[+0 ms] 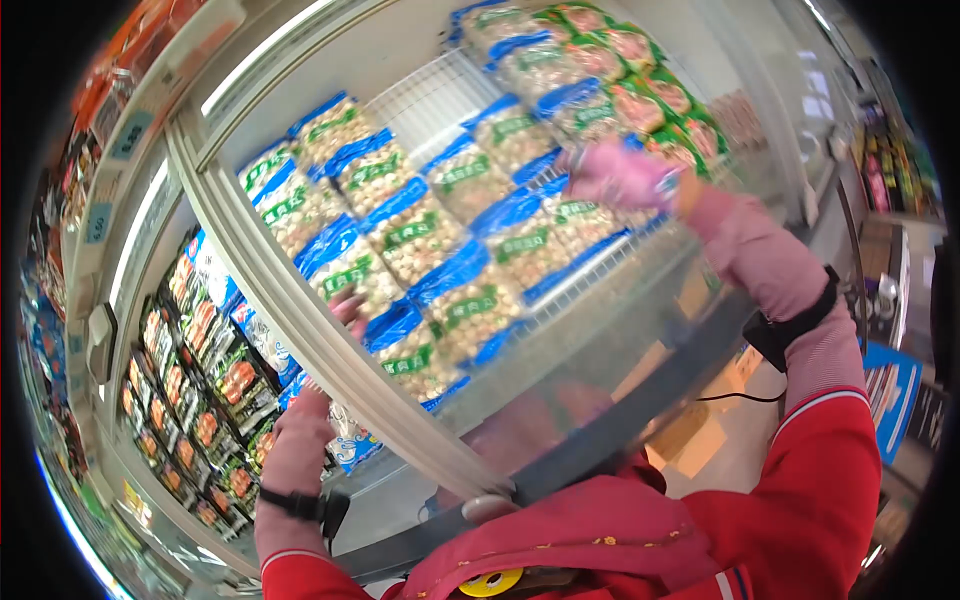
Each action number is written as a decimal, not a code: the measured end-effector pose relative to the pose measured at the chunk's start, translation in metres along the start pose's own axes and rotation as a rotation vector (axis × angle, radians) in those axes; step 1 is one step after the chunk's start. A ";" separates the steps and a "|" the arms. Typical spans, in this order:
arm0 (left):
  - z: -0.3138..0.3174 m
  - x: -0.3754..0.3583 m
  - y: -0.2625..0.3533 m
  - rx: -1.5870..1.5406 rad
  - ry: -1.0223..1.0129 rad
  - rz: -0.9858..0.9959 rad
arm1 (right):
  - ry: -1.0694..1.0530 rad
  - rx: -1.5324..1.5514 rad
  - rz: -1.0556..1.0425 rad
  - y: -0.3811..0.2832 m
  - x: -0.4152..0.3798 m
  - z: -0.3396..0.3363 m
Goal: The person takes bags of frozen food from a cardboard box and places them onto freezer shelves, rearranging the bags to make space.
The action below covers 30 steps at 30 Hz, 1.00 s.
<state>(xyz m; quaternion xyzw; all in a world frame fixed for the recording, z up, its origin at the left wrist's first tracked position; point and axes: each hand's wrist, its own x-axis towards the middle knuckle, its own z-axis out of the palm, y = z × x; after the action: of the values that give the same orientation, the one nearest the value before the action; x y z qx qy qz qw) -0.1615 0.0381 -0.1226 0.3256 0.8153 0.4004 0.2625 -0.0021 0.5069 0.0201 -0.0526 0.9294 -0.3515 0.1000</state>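
Observation:
My right hand, in a pink glove, reaches into the freezer, blurred by motion. Its fingers overlap the blue edge of a bag of meatballs, and whether they grip it I cannot tell. Behind the pale door frame most of my left hand is hidden. Past the frame show its stretched-out fingers, beside another bag of meatballs. More clear bags with blue ends and green lettering lie in overlapping rows, among them a meatball bag near the front.
Green packs sit at the far right inside the freezer. To the left of the frame lie dark food packs and a blue-and-white bag. A shelf edge with price tags runs along the left. Cardboard lies beyond the freezer's front rim.

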 end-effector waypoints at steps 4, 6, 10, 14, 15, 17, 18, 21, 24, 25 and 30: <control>-0.078 -0.051 0.089 -0.194 0.276 -0.289 | 0.845 0.069 0.374 -0.080 -0.119 -0.087; -0.086 -0.063 0.145 -0.073 0.448 0.084 | 1.180 -0.035 0.472 -0.113 -0.199 -0.070; -0.046 -0.076 0.254 0.405 0.408 0.468 | 1.299 0.183 0.828 -0.084 -0.360 0.063; 0.019 -0.075 0.302 0.679 0.149 0.724 | 1.002 0.311 1.165 -0.106 -0.448 0.255; 0.035 -0.077 0.317 0.732 0.039 0.726 | 0.987 0.401 1.180 -0.111 -0.470 0.305; 0.071 -0.085 0.335 0.522 -0.286 0.548 | 0.749 0.539 1.327 -0.142 -0.498 0.377; 0.086 -0.082 0.336 0.449 -0.475 0.479 | 0.712 0.593 1.390 -0.152 -0.510 0.417; 0.137 -0.073 0.354 0.321 -0.815 0.399 | 0.403 0.824 1.531 -0.190 -0.529 0.483; 0.193 -0.054 0.380 0.310 -0.789 0.249 | 0.376 0.783 1.519 -0.214 -0.543 0.536; 0.206 -0.046 0.377 0.286 -0.702 0.329 | 0.394 0.793 1.530 -0.218 -0.552 0.541; 0.283 -0.016 0.410 0.710 -0.292 0.630 | 0.721 0.832 1.462 -0.152 -0.585 0.571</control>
<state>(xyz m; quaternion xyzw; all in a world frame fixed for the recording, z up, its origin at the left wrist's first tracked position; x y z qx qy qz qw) 0.1754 0.3544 0.0651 0.6783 0.7180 0.1079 0.1131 0.6992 0.1247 -0.2104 0.7021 0.5047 -0.5022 0.0121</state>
